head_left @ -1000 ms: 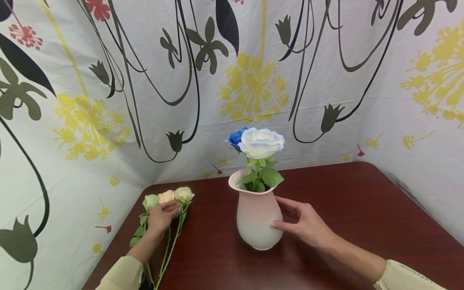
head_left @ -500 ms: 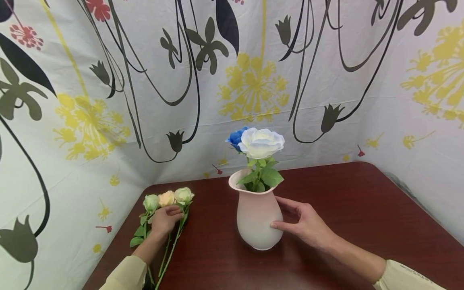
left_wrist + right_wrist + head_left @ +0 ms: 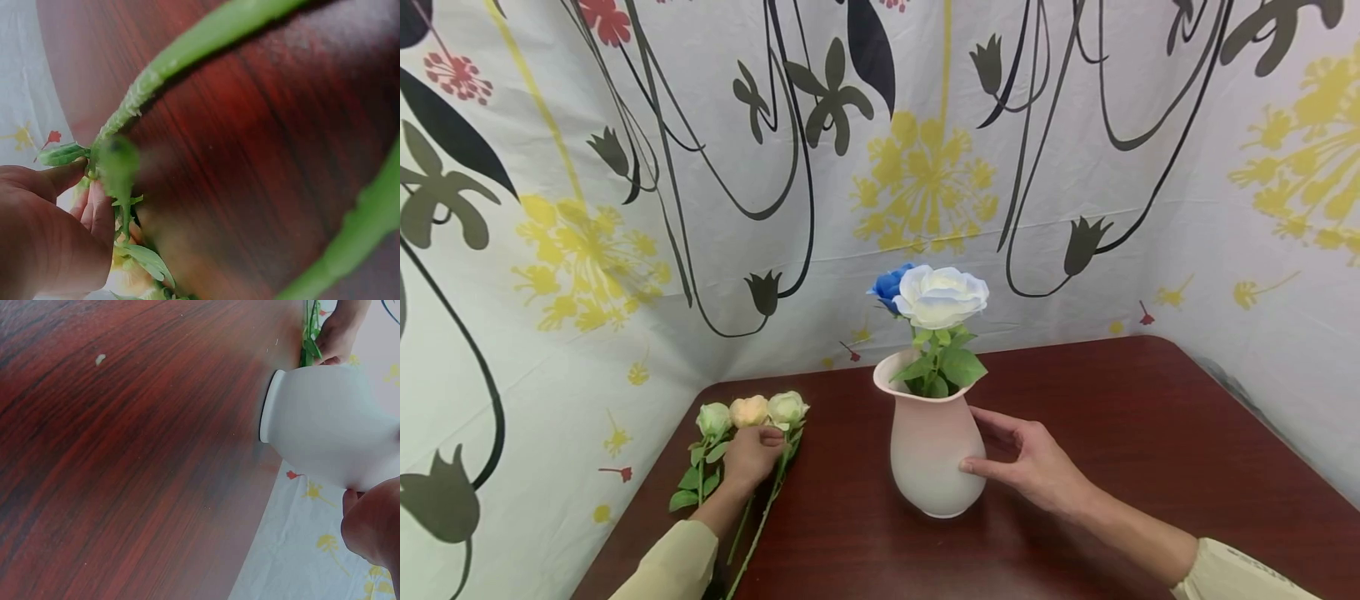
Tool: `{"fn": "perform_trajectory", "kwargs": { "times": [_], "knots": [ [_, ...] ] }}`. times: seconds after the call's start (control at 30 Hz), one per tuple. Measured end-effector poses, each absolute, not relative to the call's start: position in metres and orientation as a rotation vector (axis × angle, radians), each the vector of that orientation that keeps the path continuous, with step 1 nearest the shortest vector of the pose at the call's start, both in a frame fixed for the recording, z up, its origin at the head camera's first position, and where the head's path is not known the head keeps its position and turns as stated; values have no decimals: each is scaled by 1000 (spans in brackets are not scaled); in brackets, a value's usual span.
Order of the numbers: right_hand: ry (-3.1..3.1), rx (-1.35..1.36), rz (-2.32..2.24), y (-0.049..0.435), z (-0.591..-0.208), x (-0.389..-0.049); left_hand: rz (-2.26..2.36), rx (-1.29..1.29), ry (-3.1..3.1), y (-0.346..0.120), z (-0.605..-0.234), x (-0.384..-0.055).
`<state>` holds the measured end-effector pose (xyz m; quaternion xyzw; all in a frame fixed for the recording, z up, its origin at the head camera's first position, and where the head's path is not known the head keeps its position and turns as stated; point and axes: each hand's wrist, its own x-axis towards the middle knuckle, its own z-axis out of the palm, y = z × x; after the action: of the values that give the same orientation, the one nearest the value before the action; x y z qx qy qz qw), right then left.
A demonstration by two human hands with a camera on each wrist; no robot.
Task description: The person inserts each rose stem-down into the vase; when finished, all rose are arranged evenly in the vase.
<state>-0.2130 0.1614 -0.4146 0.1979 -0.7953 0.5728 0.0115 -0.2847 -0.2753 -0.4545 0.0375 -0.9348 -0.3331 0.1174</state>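
In the head view my left hand [image 3: 749, 460] is at the flowers on the table's left side. Thumb and fingers pinch the stem [image 3: 133, 100] of the rightmost pale green rose [image 3: 787, 409], just below its bloom. Beside it lie a peach rose [image 3: 748, 411] and another pale green rose [image 3: 713, 420]. My right hand [image 3: 1043, 468] holds the right side of a pink-and-white vase [image 3: 934, 458], thumb in front and fingers partly hidden behind. The vase stands upright with a white rose [image 3: 942, 297] and a blue rose [image 3: 889, 287] in it.
The dark red wooden table [image 3: 1075, 392] reaches back to a white cloth [image 3: 820, 317] printed with flowers. Green leaves [image 3: 688, 487] lie along the left stems. A small pale speck [image 3: 100, 359] is on the tabletop in the right wrist view.
My left hand has shifted slightly right and toward me, from over the blooms to the right rose's stem. That rose has moved a little right. The right hand and vase stay put.
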Motion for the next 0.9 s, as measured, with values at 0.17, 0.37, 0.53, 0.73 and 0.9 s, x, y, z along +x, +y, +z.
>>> {"fn": "perform_trajectory", "kwargs": {
  "times": [0.17,0.37,0.53,0.73,0.9],
  "knots": [
    [-2479,619,1785,160,-416,-214,-922,95,-2764,-268,-451,-285],
    [-2467,625,1795,160,-416,-215,-927,107,-2802,-264,-447,-285],
    [-2455,642,1801,161,-416,-214,-949,107,-2821,-265,-443,-286],
    [-2439,672,1814,161,-413,-212,-1103,107,-2743,-261,-428,-286],
    [-2439,669,1829,162,-413,-211,-1267,119,-2640,-260,-409,-286]
  ]
}}
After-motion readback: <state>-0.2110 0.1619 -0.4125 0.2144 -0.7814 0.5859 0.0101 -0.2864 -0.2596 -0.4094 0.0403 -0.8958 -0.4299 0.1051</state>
